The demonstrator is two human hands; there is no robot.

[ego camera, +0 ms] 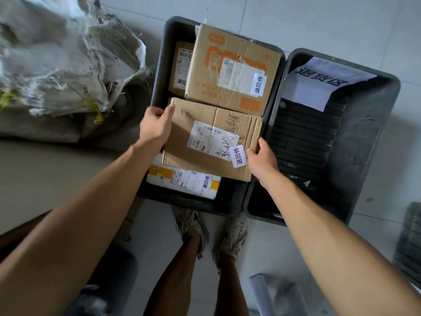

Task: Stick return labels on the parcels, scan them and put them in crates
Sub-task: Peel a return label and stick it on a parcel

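We see the left crate [159,71] packed: a large orange-printed box [230,65], a smaller box [181,67] behind it, a white parcel [182,181] at the near end and the flat box [205,124] on top leave only narrow gaps along the walls. The right crate [373,137] offers us open room, with just a paper sign [319,83] at its far end. A torn sack [57,55] crowds the floor to the left.

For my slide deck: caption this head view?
Both hands lower a labelled cardboard parcel into a black crate.
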